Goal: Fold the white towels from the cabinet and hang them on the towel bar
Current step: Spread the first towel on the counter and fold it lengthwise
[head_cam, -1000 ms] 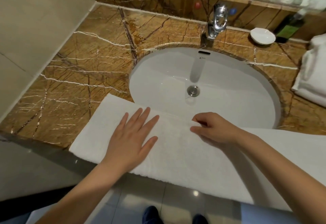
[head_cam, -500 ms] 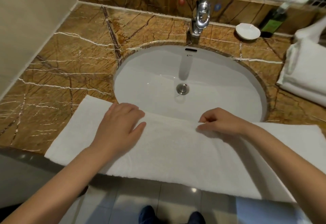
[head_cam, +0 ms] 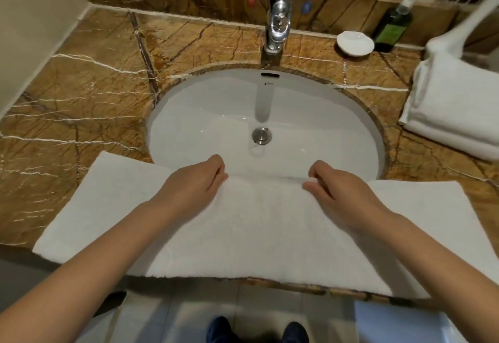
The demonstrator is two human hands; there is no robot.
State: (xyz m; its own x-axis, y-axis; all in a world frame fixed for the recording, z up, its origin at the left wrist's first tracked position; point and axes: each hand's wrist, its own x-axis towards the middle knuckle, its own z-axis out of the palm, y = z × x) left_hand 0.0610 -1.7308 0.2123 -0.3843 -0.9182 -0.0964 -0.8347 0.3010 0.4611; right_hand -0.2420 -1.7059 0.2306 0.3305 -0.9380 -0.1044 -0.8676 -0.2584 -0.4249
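A long white towel [head_cam: 256, 232] lies flat across the front of the marble counter, its far edge hanging over the sink's near rim. My left hand [head_cam: 197, 183] has its fingers curled over the towel's far edge, left of centre. My right hand [head_cam: 334, 186] pinches the same far edge between thumb and fingers, right of centre. A stack of folded white towels [head_cam: 456, 108] rests on the counter at the right. No towel bar is in view.
The white oval sink [head_cam: 216, 116] fills the middle of the brown marble counter [head_cam: 81, 94], with a chrome tap [head_cam: 278, 27] behind it. A white soap dish [head_cam: 355, 43] and a dark green bottle [head_cam: 393, 28] stand at the back right. A wall closes the left side.
My left hand went from lying flat on the towel to curling over its far edge. My right hand shifted right along that edge, keeping its pinch. The view moved closer.
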